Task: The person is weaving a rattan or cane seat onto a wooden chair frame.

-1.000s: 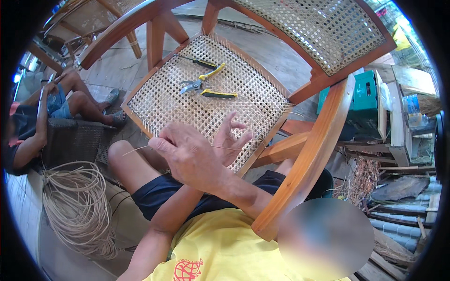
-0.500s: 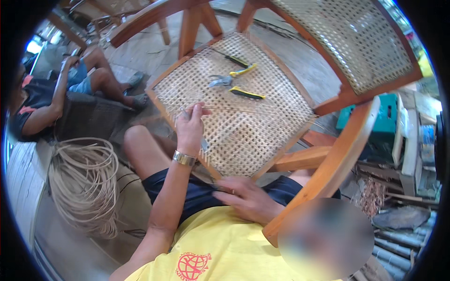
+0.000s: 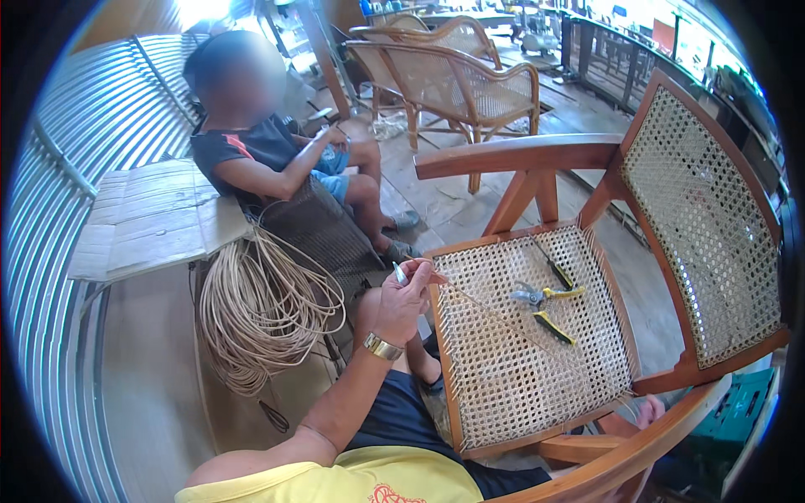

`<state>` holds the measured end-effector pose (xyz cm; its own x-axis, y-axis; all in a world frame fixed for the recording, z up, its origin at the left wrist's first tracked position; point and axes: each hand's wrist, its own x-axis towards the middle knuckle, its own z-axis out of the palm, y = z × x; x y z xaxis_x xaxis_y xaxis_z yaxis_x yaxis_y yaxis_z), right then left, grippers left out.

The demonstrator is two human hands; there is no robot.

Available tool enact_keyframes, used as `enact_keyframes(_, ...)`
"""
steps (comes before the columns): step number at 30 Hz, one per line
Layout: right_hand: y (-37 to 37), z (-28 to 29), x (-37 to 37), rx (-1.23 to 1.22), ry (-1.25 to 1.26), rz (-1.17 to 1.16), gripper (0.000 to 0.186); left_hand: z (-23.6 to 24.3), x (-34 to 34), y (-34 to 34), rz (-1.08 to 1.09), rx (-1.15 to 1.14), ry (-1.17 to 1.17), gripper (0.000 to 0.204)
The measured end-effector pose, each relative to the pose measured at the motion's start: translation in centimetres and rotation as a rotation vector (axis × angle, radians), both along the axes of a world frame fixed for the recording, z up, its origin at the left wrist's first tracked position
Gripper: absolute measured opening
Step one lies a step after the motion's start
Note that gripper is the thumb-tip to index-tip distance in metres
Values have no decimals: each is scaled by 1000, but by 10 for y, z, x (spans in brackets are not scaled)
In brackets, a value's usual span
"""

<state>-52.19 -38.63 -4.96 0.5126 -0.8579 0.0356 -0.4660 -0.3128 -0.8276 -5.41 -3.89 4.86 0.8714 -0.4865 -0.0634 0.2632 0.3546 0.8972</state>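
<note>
While our left hand [image 3: 404, 303] pinches a cane strand [image 3: 480, 305] at the woven seat's [image 3: 511, 381] edge, we should keep it untwisted; whether our right hand [image 3: 650, 411] grips, we cannot tell.

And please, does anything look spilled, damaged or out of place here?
Nothing looks spilled or clearly damaged. Slightly odd: the pruning shears lie open on the woven seat, near a thin tool, where bare weave might be expected.
</note>
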Motion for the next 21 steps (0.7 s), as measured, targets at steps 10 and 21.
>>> enact_keyframes(10, -2, 20, 126, 457, 133, 656, 41, 29, -1, -12, -257, -147, 139, 21)
enact_keyframes(21, -7, 32, 112, 605, -316, 780, 29, 6, -15, -85, -213, 349, -242, 12)
